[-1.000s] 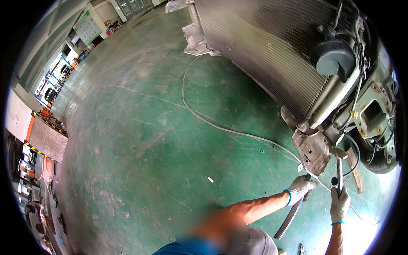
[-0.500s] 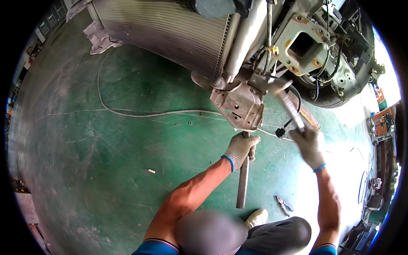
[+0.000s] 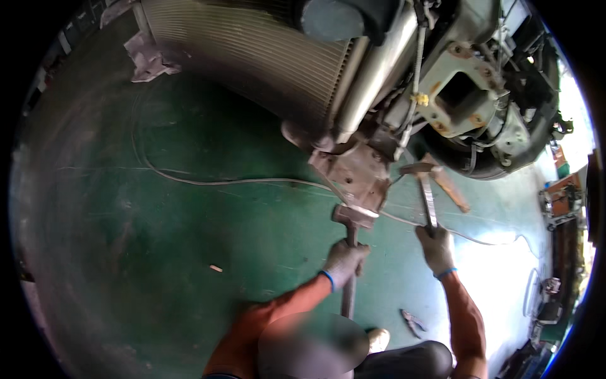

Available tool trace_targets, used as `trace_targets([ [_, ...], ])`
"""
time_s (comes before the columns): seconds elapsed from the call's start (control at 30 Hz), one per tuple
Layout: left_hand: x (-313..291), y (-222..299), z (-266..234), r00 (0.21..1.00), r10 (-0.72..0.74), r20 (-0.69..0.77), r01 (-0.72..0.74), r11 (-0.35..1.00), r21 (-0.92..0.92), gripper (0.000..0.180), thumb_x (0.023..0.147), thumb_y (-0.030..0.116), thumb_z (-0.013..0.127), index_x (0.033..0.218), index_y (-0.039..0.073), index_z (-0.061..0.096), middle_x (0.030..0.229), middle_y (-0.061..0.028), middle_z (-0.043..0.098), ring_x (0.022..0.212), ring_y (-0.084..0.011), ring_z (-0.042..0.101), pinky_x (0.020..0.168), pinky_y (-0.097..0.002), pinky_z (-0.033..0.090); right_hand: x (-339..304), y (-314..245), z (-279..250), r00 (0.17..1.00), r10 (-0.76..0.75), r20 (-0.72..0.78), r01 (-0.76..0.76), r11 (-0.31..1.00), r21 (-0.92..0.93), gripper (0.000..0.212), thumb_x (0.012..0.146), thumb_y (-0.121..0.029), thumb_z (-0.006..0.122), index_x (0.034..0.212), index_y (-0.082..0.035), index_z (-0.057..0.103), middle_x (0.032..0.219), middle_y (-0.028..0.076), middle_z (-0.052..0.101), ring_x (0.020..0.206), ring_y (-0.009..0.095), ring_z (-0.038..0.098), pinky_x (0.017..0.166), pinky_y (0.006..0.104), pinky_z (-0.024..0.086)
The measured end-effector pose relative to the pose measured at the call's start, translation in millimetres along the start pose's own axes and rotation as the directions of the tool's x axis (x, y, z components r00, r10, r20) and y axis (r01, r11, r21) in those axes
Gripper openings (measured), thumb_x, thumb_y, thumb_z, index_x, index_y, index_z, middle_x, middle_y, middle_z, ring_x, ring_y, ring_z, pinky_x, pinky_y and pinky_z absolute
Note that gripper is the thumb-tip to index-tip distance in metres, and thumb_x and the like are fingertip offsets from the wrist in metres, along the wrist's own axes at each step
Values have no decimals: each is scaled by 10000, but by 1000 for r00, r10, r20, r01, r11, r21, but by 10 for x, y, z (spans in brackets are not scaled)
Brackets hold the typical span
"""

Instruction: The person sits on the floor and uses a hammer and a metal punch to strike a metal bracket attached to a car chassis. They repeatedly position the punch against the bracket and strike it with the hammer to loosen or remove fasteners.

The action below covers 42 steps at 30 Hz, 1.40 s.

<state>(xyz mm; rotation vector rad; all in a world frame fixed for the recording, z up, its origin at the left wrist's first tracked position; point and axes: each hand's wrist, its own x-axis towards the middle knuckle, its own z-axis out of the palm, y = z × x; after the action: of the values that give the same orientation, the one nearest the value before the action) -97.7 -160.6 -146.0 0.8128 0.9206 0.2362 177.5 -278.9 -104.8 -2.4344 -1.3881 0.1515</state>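
Observation:
My left hand (image 3: 346,259) in a white knit glove is closed around the handle of a sledgehammer (image 3: 352,218). Its blocky head is at the near lower edge of a bent, dirty metal bracket (image 3: 356,174) on the vehicle's front end; whether they touch is hard to tell. To the right, my right hand (image 3: 437,251), gloved too, grips a hammer (image 3: 429,199) with a pale shaft. The hammer's head is raised beside the bracket, apart from it.
A radiator (image 3: 246,60) spans the upper left, with a tyre (image 3: 499,165) at the upper right. A rusty-brown strip (image 3: 449,186) lies behind the hammer. On the green floor are a cable (image 3: 233,182), pliers (image 3: 413,322) and a small pale piece (image 3: 216,268).
The sledgehammer's head, hidden behind the bracket before, now shows below its edge as my left hand has drawn back. My right hand has shifted left and nearer with the hammer.

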Motion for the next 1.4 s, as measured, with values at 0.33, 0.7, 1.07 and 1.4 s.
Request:
trace_targets([
  [0.33, 34, 439, 59, 985, 156, 78, -139, 973, -186, 206, 959, 168, 690, 813, 56, 600, 593, -39, 561, 453, -150, 516, 465, -342, 461, 42, -1073, -773, 992, 86, 90, -99, 983, 157, 316, 958, -293, 759, 933, 11, 680, 632, 103, 568, 565, 135, 547, 548, 376, 480],
  [0.7, -88, 577, 37, 982, 147, 117, -111, 956, -271, 159, 967, 157, 687, 881, 50, 607, 625, -36, 550, 472, -143, 512, 481, -336, 464, 88, -1365, -1461, 781, -279, -559, 507, 806, 307, 358, 1033, -406, 646, 980, -53, 682, 705, 75, 614, 581, 162, 581, 509, 335, 466],
  [1.07, -22, -21, -245, 999, -22, -29, 14, 969, -245, 158, 940, 171, 698, 868, 51, 624, 627, -28, 563, 490, -151, 534, 494, -327, 475, -8, -925, -418, 984, 166, 69, -180, 924, 337, 307, 957, -294, 724, 899, 1, 665, 650, 89, 544, 618, 128, 506, 592, 368, 479],
  [1.4, -91, 177, -325, 996, 93, -3, -92, 973, -210, 170, 948, 189, 730, 958, 56, 625, 657, -13, 571, 507, -133, 539, 498, -306, 470, -13, -1112, -408, 969, 203, 137, -238, 913, 331, 341, 952, -325, 721, 947, 11, 658, 700, 142, 604, 634, 189, 577, 628, 380, 498],
])
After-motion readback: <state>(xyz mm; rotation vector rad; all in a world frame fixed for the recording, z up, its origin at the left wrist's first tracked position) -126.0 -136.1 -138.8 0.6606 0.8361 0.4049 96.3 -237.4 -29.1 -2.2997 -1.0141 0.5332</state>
